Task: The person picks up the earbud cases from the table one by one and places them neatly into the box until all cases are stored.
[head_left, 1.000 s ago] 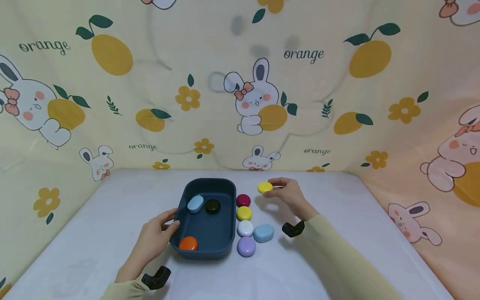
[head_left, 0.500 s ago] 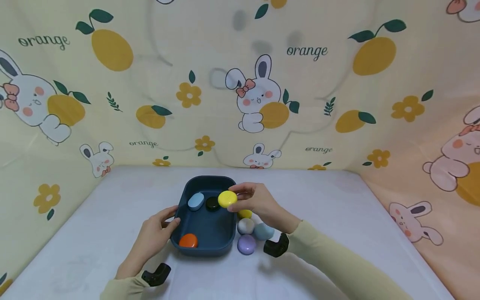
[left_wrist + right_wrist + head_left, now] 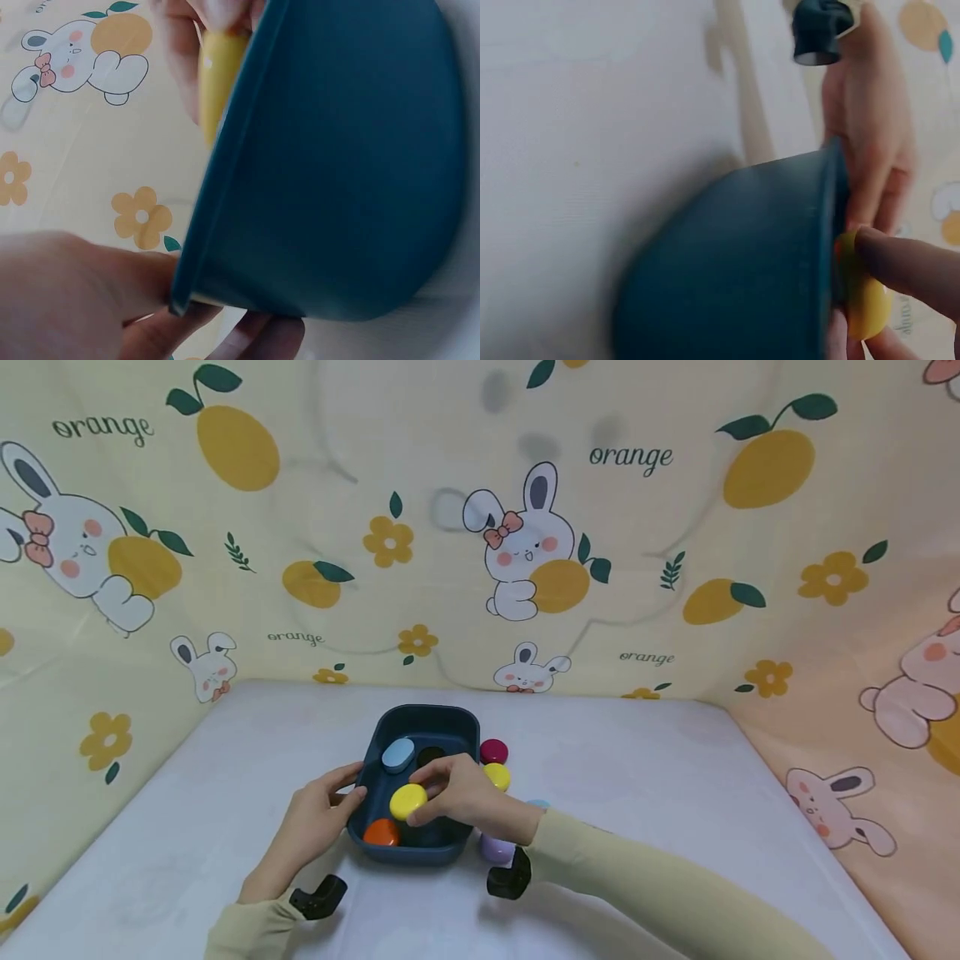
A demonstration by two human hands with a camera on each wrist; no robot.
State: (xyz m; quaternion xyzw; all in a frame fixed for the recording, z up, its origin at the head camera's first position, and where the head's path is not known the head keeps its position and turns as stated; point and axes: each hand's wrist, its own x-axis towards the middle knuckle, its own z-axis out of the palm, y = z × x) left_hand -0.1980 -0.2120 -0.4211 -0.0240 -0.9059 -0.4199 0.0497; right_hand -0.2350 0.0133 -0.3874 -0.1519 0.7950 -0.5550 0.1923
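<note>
My right hand (image 3: 465,793) pinches a smooth yellow disc (image 3: 408,802) between thumb and fingers, over the inside of a dark blue rectangular box (image 3: 420,855). In the right wrist view the yellow disc (image 3: 866,300) shows by the box rim. My left hand (image 3: 307,818) holds the box's left side, with the thumb at the rim and other fingers against the outer wall in the left wrist view. Inside the box lie a light blue oval piece (image 3: 398,755), an orange piece (image 3: 381,832) and a black piece (image 3: 431,754), partly hidden by the right hand.
Along the box's right side on the white table (image 3: 637,760) lie a dark red piece (image 3: 493,751), another yellow piece (image 3: 497,775) and a purple piece (image 3: 495,850). A second light blue piece (image 3: 537,803) barely shows behind the right wrist. A printed cloth (image 3: 420,443) hangs behind.
My right hand has carried the yellow disc leftward from the table right of the box, across its rim and over its inside. The left hand keeps its hold on the box.
</note>
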